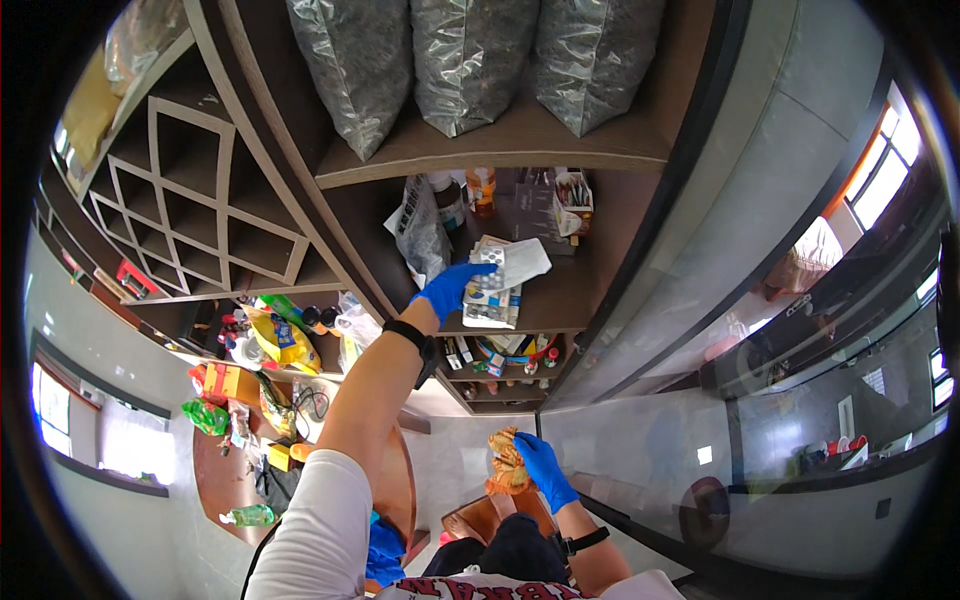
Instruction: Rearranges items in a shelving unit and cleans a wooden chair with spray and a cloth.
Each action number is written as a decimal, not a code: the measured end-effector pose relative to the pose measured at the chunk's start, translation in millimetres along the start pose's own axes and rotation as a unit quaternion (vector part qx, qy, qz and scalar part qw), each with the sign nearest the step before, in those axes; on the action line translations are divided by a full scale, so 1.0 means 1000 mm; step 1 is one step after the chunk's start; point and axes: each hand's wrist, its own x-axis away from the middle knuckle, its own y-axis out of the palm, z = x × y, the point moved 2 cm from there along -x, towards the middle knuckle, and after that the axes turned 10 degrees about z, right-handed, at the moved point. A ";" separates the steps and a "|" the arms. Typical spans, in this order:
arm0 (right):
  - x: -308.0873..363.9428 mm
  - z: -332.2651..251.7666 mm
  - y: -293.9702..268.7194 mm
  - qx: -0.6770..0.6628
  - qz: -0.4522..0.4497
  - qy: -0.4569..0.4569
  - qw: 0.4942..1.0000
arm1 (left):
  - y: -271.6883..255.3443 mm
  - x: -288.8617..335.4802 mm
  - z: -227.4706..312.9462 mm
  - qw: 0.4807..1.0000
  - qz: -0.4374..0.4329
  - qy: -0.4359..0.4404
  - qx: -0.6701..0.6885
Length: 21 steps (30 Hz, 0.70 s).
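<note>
My left hand [447,290], in a blue glove, reaches into the middle shelf of a cabinet. Its fingers close on the edge of a silvery blister pack [489,266]. A white folded paper [527,261] lies against the pack, and small medicine boxes [491,310] sit just below. Down by my legs, my right hand [543,469], also blue-gloved, grips a bunched orange-brown cloth [508,462].
The shelf [556,306] also bears a clear plastic bag [424,240], an orange bottle [481,192] and a box of packets [573,205]. Large silvery bags [475,70] stand above. At lower left, a cluttered round table [215,485] holds bags and a green bottle [249,516].
</note>
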 end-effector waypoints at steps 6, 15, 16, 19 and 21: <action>0.001 0.000 -0.002 -0.020 0.002 0.024 1.000 | 0.060 -0.019 -0.024 0.996 -0.065 0.040 0.050; -0.043 -0.012 -0.011 -0.103 0.095 -0.029 0.990 | 0.132 -0.070 -0.036 0.987 0.062 0.145 0.041; -0.061 -0.025 -0.015 -0.144 0.117 -0.066 0.980 | 0.140 -0.072 -0.037 0.987 0.058 0.141 0.042; -0.101 -0.086 -0.009 -0.184 0.131 -0.120 0.967 | 0.124 -0.072 -0.038 0.985 0.121 0.116 0.031; -0.133 -0.094 -0.026 -0.216 0.140 -0.132 0.957 | 0.146 -0.068 -0.040 0.984 0.097 0.127 0.079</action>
